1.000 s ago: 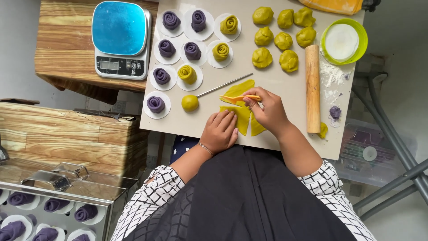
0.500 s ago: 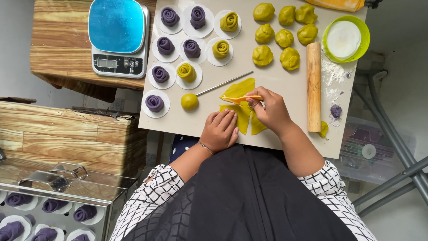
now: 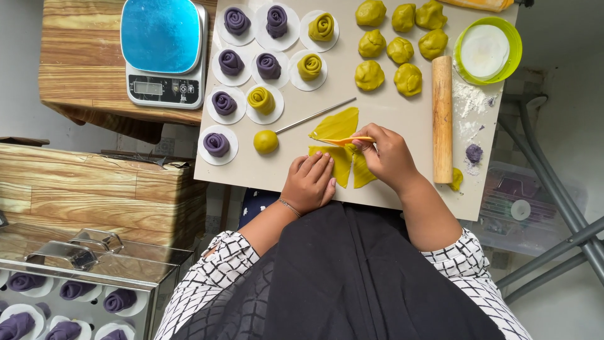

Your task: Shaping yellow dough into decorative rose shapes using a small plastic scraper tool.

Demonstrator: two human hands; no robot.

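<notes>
A home baking corner; kitchen scale [image 3: 165, 53], rolling pin [image 3: 442, 119], dough balls [image 3: 395, 45] (yellow-green), steamer tray [image 3: 82, 289].

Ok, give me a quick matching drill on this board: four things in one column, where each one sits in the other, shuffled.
Things:
1. rolling pin
2. kitchen scale
3. green bowl
4. yellow dough sheet

Places:
A. top right corner of the board
B. under both hands, near the board's front edge
C. off the board, on the wooden stand to its left
D. lying lengthwise along the board's right side

Pairs: 1-D, 2-C, 3-A, 4-B
</notes>
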